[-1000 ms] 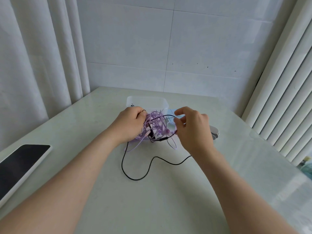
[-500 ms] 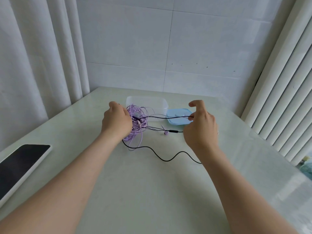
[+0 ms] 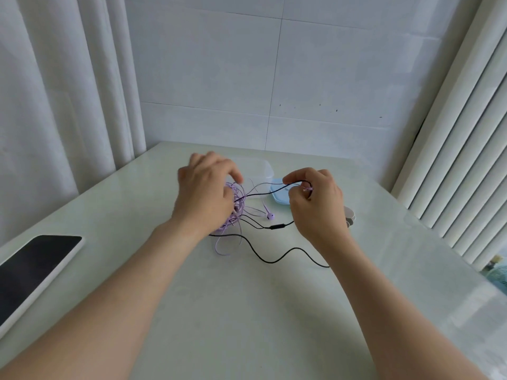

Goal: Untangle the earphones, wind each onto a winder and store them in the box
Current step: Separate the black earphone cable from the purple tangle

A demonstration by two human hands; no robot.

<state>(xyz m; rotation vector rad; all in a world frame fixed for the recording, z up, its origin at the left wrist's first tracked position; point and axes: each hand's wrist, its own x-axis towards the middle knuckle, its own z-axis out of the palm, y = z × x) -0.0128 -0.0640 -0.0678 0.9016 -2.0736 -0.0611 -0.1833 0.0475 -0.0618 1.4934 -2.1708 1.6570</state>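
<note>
A purple earphone cable (image 3: 236,200) lies in a tangled bundle mid-table, knotted with a black earphone cable (image 3: 277,258) that trails toward me. My left hand (image 3: 204,193) rests over the bundle and grips it with curled fingers. My right hand (image 3: 315,200) pinches a loop of black cable and a purple strand, both drawn out to the right. One purple earbud (image 3: 270,215) lies loose between the hands. The clear box (image 3: 263,171) stands behind the bundle, its light blue lid (image 3: 278,192) beside it. White winders (image 3: 350,215) peek out behind my right hand.
A tablet (image 3: 33,267) with a dark screen lies at the table's left edge. Curtains hang on the left, a tiled wall stands behind the table, and vertical blinds run along the right edge.
My left hand has shifted right and forward over the bundle. My right hand has curled tighter round the black and purple strands. The black inline remote now lies on the table.
</note>
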